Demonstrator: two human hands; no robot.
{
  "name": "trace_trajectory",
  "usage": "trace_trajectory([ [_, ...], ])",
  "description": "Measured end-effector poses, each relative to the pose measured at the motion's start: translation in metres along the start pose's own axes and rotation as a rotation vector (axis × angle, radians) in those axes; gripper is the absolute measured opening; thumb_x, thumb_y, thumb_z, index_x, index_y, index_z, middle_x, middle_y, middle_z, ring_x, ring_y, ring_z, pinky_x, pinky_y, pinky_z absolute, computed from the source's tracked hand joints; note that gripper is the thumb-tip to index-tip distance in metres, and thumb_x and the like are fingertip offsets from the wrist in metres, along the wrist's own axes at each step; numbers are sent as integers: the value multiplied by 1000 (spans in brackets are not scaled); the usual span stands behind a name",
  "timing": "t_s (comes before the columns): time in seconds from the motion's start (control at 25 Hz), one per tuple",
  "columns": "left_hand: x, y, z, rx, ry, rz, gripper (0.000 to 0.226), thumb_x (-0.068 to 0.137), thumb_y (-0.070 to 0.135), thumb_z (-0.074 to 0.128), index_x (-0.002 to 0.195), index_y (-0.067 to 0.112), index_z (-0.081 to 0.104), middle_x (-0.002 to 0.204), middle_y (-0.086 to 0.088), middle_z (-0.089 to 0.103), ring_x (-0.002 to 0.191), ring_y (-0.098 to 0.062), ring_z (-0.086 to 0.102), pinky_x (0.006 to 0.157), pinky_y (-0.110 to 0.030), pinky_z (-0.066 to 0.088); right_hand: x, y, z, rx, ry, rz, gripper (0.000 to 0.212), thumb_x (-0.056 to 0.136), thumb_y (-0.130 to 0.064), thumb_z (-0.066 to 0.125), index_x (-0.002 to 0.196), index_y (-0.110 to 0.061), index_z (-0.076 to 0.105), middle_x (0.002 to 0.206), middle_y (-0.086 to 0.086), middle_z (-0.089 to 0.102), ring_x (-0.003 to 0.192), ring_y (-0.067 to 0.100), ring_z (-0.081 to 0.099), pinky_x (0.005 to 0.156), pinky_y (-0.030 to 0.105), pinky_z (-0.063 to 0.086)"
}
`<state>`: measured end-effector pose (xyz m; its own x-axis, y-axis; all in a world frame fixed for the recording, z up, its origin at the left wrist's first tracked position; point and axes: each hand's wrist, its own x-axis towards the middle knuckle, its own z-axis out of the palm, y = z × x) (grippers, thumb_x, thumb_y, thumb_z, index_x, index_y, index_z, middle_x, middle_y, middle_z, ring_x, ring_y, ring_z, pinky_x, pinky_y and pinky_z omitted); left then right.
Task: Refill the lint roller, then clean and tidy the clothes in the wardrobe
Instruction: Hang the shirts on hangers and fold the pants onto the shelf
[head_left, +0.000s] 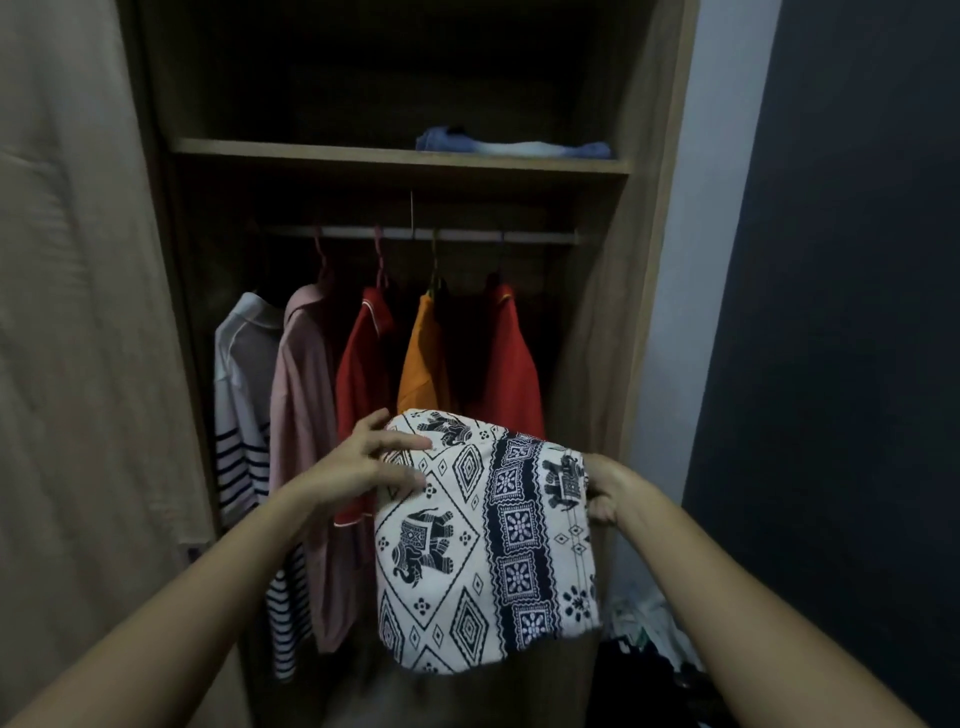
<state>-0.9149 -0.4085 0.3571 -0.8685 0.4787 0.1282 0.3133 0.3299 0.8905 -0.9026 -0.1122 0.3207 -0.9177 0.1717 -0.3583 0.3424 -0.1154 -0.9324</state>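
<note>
Reaching forward from the bottom of the view, two bare forearms hold up a folded elephant-print cloth (483, 545) in front of an open wardrobe (644, 260). The cloth is cream with dark blue elephants, diamonds and a band of square flower motifs, and it hangs as a thick folded panel between the hands.

The left hand (363, 467) pinches the cloth's upper left corner: its fingers lie across the printed front and one digit rises along the top edge. The right hand (610, 491) grips the upper right edge, its fingers curled around the fabric and mostly hidden behind it.

Low on the right, beside the wardrobe, lies a dim heap of clothes (644, 629), too dark to make out.

Behind the cloth, five garments hang side by side from a rail (415, 235). From left to right they are a white striped shirt (244, 395), a pink shirt (301, 415), a red shirt (363, 374), an orange garment (423, 364) and a red garment (506, 374). The held cloth covers the lower parts of the three on the right.

Above the rail runs a wooden shelf (311, 151), with a folded blue garment (511, 145) lying on its right half. A pale wardrobe door (67, 312) fills the left edge of the view, and a dark wall (857, 312) fills the right.
</note>
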Motion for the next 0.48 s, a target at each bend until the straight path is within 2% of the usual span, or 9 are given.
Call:
trace_trajectory([
  [0.08, -4, -3, 6, 302, -54, 21, 66, 58, 33, 87, 119, 28, 63, 152, 10, -6, 135, -11, 19, 110, -22, 21, -2, -4, -1, 16, 14, 14, 35, 96, -3, 30, 73, 5, 56, 53, 16, 66, 44, 23, 65, 42, 39, 55],
  [0.12, -4, -4, 12, 439, -63, 62, 81, 53, 42, 87, 127, 26, 57, 150, 10, -11, 137, -15, 14, 113, -24, 17, -4, -6, -2, 13, 22, 29, 36, 96, -3, 28, 73, 5, 54, 51, 16, 65, 43, 23, 65, 39, 38, 53],
  [0.16, -6, -5, 18, 566, -75, 104, 94, 49, 50, 86, 132, 26, 50, 148, 10, -14, 139, -19, 8, 116, -29, 15, -8, -9, -1, -6, 30, 24, 36, 96, -3, 27, 73, 5, 53, 49, 16, 64, 41, 23, 64, 37, 37, 53],
  [0.24, -5, -9, 28, 788, -79, 148, 108, 43, 58, 85, 136, 27, 39, 147, 6, -15, 136, -25, 5, 115, -40, 20, -4, -9, -1, -2, 60, 41, 38, 96, -2, 26, 69, 5, 52, 45, 16, 61, 37, 23, 62, 34, 36, 51],
  [0.36, 0, -21, 32, 1074, 2, 129, 107, 45, 61, 81, 133, 26, 31, 145, -7, 2, 126, -27, 17, 108, -43, 34, 1, -5, 7, -67, 114, 26, 31, 88, -6, 35, 66, -5, 56, 52, 8, 63, 41, 19, 59, 43, 29, 51],
  [0.48, 4, -25, 34, 1177, 175, 147, 84, 59, 58, 74, 128, 28, 37, 132, -11, 28, 114, -29, 35, 90, -44, 49, 14, 3, 0, -65, 93, 44, 27, 84, -10, 37, 65, -13, 55, 55, 1, 60, 46, 12, 55, 46, 21, 44],
])
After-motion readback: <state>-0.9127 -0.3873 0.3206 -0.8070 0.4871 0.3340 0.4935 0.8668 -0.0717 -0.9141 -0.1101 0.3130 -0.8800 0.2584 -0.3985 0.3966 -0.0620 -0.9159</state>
